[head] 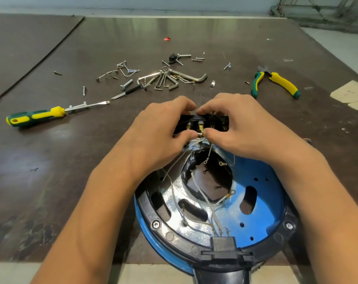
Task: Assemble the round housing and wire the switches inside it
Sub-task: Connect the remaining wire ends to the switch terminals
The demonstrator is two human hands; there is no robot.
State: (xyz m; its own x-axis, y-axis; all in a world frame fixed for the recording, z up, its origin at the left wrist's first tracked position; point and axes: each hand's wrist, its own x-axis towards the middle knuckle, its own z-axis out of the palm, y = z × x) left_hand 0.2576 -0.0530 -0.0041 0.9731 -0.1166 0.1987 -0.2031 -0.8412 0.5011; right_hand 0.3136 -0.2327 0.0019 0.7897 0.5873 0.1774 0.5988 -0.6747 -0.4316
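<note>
Both left hand [159,136] and right hand [241,128] pinch the switch block [201,124].

Your forearms reach in from 7 and 5 o'clock, meeting toward 12. Your left hand [163,130] and right hand [237,124] curl, thumbs and fingertips pinching the switch block [215,121] between them.

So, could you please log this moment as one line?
left hand, right hand: grip switch block | thumbs at white wire | round housing: open
</note>
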